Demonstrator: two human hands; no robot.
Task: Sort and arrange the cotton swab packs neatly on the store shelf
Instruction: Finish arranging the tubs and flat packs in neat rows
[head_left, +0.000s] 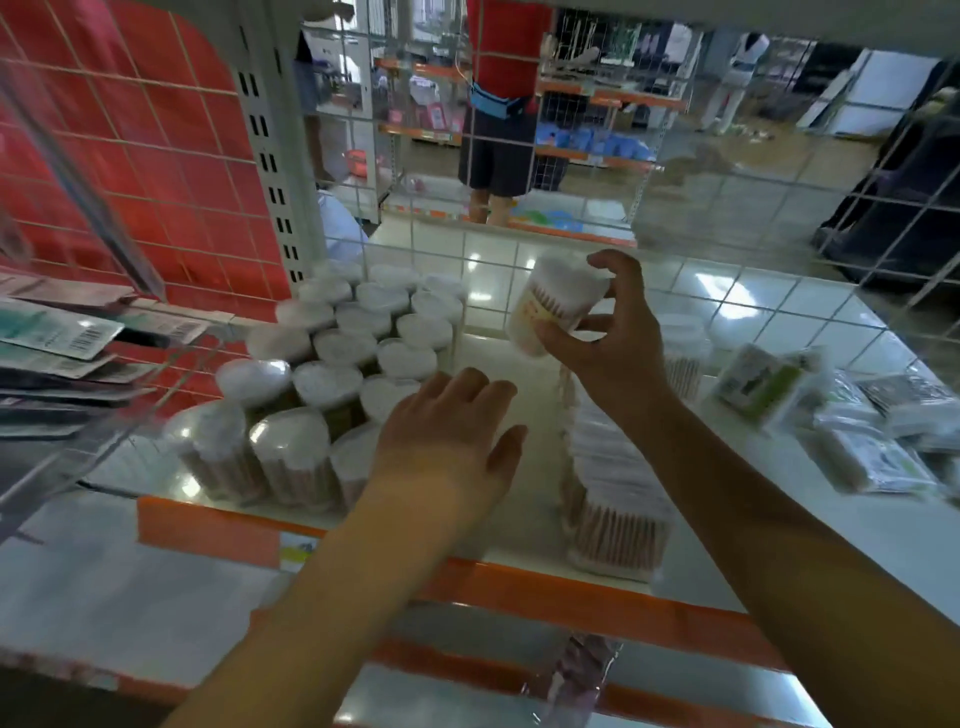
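Observation:
My right hand (605, 325) grips a round cotton swab tub (556, 306) and holds it tilted above the white shelf (498, 358). My left hand (449, 434) lies open, palm down, with straight fingers against the right edge of a block of upright swab tubs (332, 364) standing in rows on the shelf's left. A row of flat square swab packs (613, 478) runs front to back under my right forearm. Further swab packs (685, 353) stand behind my right hand.
Loose bagged packs (841, 431) lie in a heap at the shelf's right. Hanging carded goods (67, 338) jut in from the left. A wire grid (727, 218) backs the shelf; a person (501, 130) stands beyond it. An orange strip (519, 582) edges the shelf front.

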